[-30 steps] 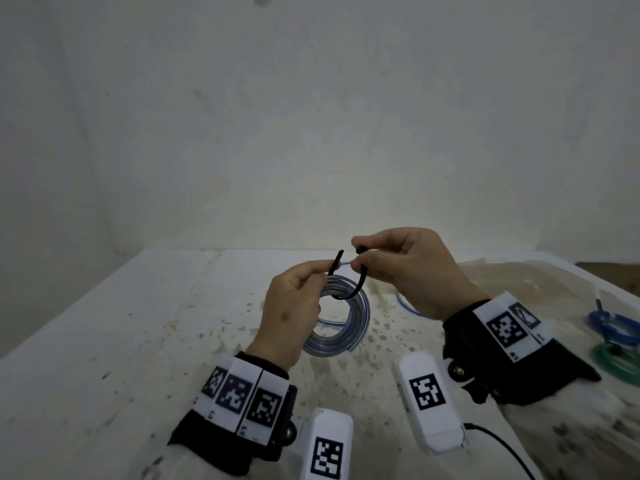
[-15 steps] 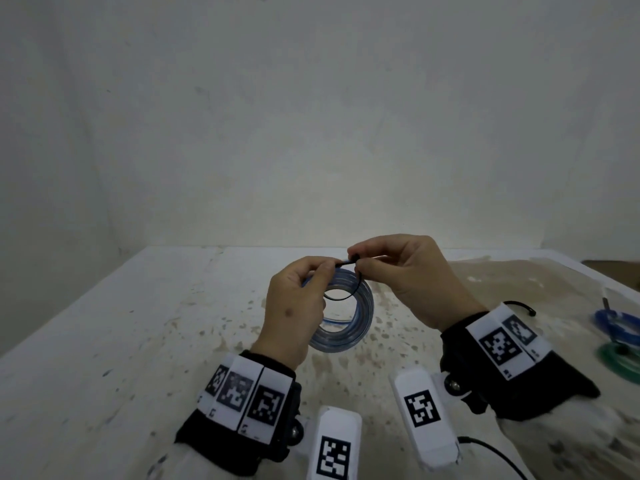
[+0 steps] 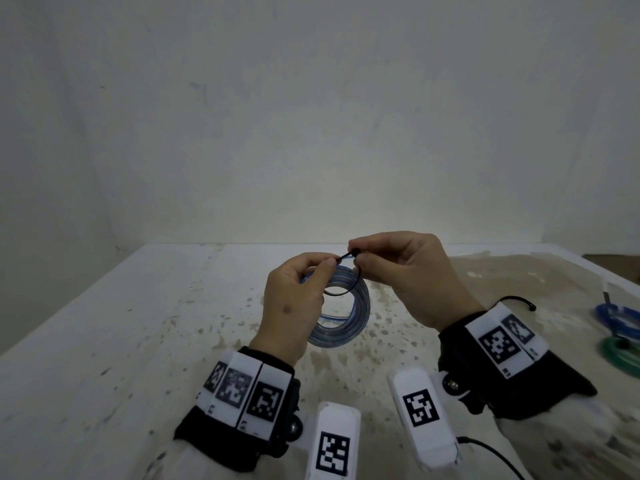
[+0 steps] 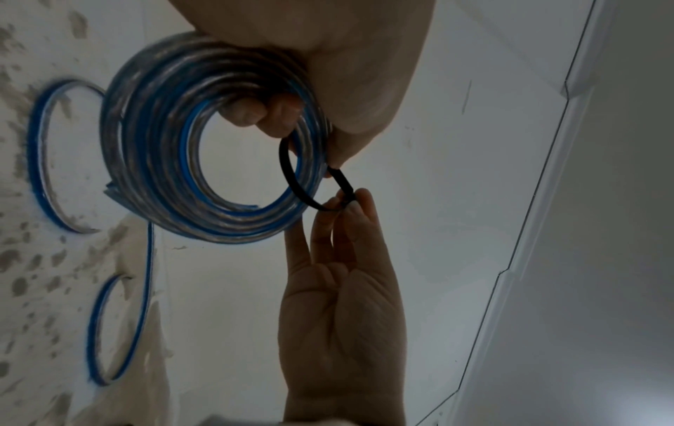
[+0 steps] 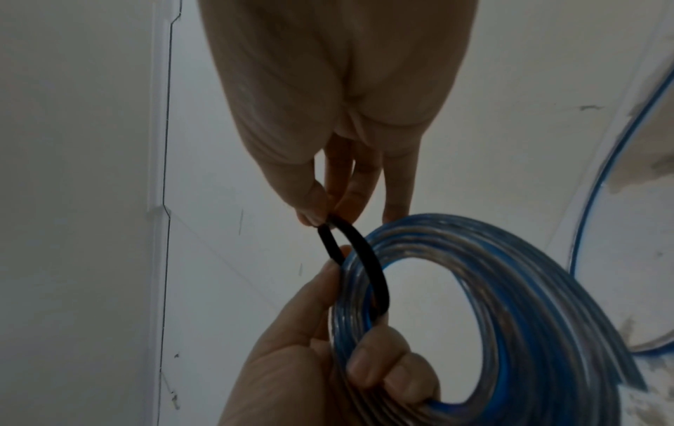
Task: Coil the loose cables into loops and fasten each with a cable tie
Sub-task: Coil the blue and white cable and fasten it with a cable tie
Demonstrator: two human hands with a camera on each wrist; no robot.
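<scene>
Since a second ago, black cable tie [image 3: 341, 285] went from an open U to a closed loop round the blue-and-clear cable coil [image 3: 349, 317]. Left hand [image 3: 294, 299] grips coil above stained table [image 3: 104, 341], pinching the tie's tail. Right hand [image 3: 408, 271] pinches the tie's head. Loose blue cable [image 4: 40, 155] on table.

green coil [image 3: 623, 353]: cut by right edge | tie head: hidden between right hand [image 3: 412, 271] fingers
</scene>
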